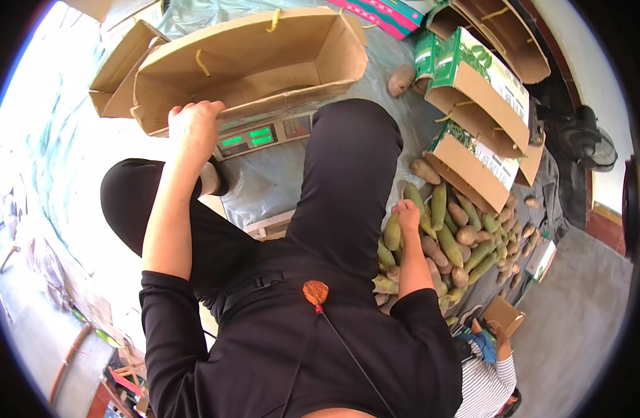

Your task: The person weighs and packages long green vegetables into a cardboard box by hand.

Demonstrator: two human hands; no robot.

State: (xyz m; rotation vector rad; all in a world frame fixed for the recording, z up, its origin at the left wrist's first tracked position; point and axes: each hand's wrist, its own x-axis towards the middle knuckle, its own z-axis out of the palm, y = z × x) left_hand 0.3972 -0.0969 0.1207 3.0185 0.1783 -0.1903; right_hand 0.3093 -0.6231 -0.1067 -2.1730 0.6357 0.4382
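Note:
My left hand point(194, 124) has its fingers curled over the near rim of an open cardboard box point(264, 70) with yellow cord handles. The box rests on a digital scale point(260, 138) with lit green displays. At my right, beside my knee, my right hand point(406, 212) reaches into a pile of vegetables. Its fingers are closed together; what they hold, if anything, is hidden. Next to it lies a plump green radish-like vegetable point(392, 232). Long green ones point(438, 206) and rounder brownish ones point(466, 235) make up the pile.
Green-and-white cartons point(490, 90) stand at the right, with a black fan point(588, 143) behind them. One brown vegetable point(401, 80) lies apart on the plastic sheet. At lower right, a person in a striped top point(488, 383) handles a small cardboard box point(504, 315).

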